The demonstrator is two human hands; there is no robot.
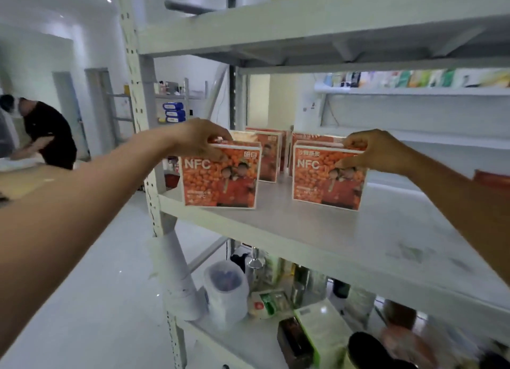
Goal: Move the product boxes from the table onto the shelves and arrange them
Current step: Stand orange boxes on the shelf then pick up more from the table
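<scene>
While two front orange cardboard boxes (220, 180) stand on the white metal shelf (303, 230), my left hand (198, 139) pinches one, my right hand (378, 150) the other.

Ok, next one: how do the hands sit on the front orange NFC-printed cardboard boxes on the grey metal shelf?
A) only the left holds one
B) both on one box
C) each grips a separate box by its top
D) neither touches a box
C: the left hand pinches the top edge of the left orange NFC-printed cardboard box, the right hand that of the right orange box beside it.
</scene>
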